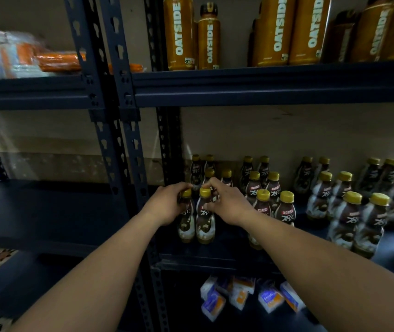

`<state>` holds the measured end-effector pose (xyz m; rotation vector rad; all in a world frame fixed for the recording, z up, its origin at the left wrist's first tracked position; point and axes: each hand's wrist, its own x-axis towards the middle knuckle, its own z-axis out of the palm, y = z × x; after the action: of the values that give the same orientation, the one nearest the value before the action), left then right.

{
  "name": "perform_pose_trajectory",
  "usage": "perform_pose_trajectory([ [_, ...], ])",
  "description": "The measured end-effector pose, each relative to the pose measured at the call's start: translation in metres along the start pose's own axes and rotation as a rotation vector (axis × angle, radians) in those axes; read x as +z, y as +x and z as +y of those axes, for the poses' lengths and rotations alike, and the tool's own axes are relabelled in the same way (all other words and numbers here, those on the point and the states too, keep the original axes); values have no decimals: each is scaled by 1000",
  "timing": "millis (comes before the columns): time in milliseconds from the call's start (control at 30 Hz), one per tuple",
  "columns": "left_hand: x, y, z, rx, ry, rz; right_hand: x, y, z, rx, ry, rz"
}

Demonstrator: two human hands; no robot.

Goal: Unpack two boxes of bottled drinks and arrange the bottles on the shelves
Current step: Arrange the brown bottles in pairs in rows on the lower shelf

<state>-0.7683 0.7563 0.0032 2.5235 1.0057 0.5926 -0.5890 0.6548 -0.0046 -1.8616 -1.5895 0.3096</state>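
Two small Kopiko coffee bottles with yellow caps stand side by side at the left front of the dark middle shelf (227, 257). My left hand (167, 203) curls round the neck of the left bottle (186, 226). My right hand (227, 202) grips the neck of the right bottle (205, 224). More Kopiko bottles (272, 202) stand in pairs behind and to the right along the shelf.
Tall brown Oatside bottles (179, 34) line the upper shelf. Orange and white packs (23, 56) lie on the upper left shelf. Small white and orange cartons (239, 295) sit on the shelf below. A slotted steel upright (129, 140) divides the two shelf bays.
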Motion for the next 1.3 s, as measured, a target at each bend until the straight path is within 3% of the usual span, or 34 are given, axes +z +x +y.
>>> perform_pose_trajectory([
  [700,1,2,-2,-20,5,-16,-1,-2,1,0,19,-8],
  [900,-7,0,1,-29,49,-92,-9,1,-5,-2,-38,-76],
  [1000,-21,-1,10,-19,12,-109,-20,7,-14,20,-59,-142],
  [1167,-50,19,33,29,-21,6,-62,29,-32,32,-122,-147],
  [1300,-65,53,42,44,-8,-94,-98,55,-33,83,-268,-216],
])
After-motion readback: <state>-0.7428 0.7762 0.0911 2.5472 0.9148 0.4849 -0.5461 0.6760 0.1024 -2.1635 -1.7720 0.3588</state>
